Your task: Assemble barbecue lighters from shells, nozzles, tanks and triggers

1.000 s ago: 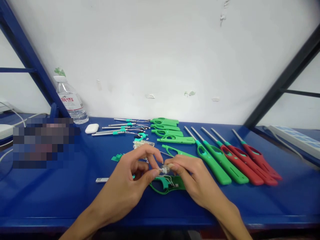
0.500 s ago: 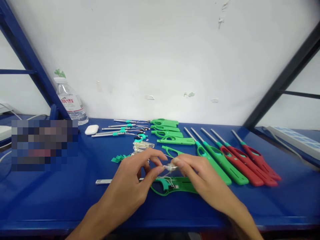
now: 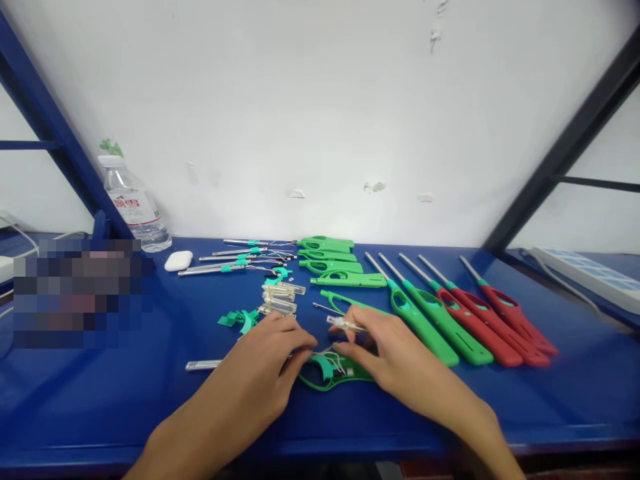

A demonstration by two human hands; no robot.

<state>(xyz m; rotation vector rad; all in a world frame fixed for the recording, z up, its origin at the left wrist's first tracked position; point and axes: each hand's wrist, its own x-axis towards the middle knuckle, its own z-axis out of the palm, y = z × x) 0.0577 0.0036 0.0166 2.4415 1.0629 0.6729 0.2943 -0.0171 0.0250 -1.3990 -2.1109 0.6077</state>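
Note:
Just in front of me lies an opened green lighter shell (image 3: 363, 372), with a teal trigger (image 3: 326, 367), fine white wires (image 3: 341, 362) and a black part inside. A metal lighter tube (image 3: 204, 365) sticks out to the left, partly hidden by my left hand (image 3: 280, 357). The thumb and fingers of that hand are pinched at a thin pale wire over the shell's left end. Above the shell, my right hand (image 3: 383, 340) holds a small clear gas tank (image 3: 345, 324) with a whitish valve end pointing left; its thumb tip is near the wires.
Clear gas tanks (image 3: 280, 298) and teal triggers (image 3: 245, 320) lie left of centre. Behind are green shells (image 3: 333, 268) and metal tubes with wires (image 3: 213, 269). Green lighters (image 3: 425, 327) and red lighters (image 3: 480, 327) lie right. A water bottle (image 3: 135, 210) and white case (image 3: 179, 261) stand left.
My hands have moved apart: the left has left the tank's valve end and dropped to the wire. My right hand still holds the tank, its valve end now exposed.

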